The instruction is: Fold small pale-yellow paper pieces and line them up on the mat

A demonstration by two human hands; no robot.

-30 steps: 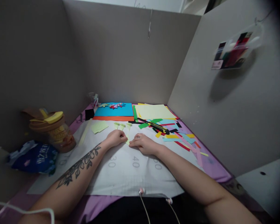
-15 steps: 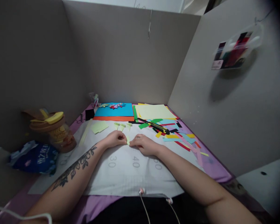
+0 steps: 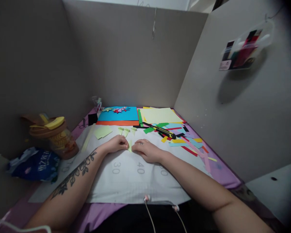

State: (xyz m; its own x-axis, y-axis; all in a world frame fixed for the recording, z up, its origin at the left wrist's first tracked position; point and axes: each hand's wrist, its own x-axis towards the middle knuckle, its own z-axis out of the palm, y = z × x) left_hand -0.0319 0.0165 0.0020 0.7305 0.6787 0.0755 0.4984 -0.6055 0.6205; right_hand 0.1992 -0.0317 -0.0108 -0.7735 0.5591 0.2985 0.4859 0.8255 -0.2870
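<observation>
My left hand and my right hand meet over a white cutting mat, pinching a small pale green folded paper piece between their fingertips. The left forearm carries a floral tattoo. Three more small pale green folded pieces lie just beyond the hands, and a pale green paper rectangle lies to their left.
A blue sheet with small paper stars and a pale yellow sheet lie at the back. A yellow-black utility knife rests among several coloured strips on the right. A lidded jar and blue packet stand left. Grey partition walls enclose the desk.
Both hands have shifted slightly left with the green piece, and the piece now stands more upright between the fingertips. Everything else on the desk is unchanged.
</observation>
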